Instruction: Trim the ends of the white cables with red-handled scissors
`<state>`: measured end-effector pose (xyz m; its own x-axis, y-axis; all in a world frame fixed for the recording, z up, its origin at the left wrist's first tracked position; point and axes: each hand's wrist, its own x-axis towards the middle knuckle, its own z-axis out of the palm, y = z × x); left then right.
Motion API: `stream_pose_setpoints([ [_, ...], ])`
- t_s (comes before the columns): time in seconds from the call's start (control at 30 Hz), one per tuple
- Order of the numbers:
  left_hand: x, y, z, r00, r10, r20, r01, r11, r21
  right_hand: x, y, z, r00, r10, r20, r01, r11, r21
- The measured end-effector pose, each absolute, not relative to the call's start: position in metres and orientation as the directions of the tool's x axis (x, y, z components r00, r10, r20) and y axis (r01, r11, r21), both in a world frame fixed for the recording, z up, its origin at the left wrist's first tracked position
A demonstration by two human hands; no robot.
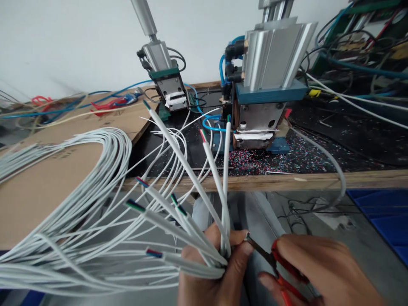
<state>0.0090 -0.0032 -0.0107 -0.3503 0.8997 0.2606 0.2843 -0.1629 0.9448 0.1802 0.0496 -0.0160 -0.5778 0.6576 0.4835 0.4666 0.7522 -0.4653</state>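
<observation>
My left hand [212,272] is closed around a fanned bundle of several white cables [191,199], whose stripped ends show coloured inner wires. The cables loop away to the left over brown cardboard [47,178]. My right hand [318,272] grips red-handled scissors [280,265]; their dark blades point left and touch the cable bundle beside my left thumb. Both hands sit low in the view, in front of the bench edge.
A pneumatic press with an aluminium cylinder [270,76] stands on the black bench, a smaller one [165,80] to its left. Coloured wire scraps [287,157] litter the bench. A blue bin [385,216] sits at right. Tangled cables [357,51] fill the back right.
</observation>
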Motion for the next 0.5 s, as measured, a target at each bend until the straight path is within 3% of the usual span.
stream_pose_setpoints([
  [0.5, 0.0058, -0.0024, -0.0138, -0.308, 0.927, 0.213, 0.286, -0.123, 0.950, 0.1806, 0.0470, -0.0183, -0.566, 0.668, 0.482, 0.522, 0.744, -0.418],
])
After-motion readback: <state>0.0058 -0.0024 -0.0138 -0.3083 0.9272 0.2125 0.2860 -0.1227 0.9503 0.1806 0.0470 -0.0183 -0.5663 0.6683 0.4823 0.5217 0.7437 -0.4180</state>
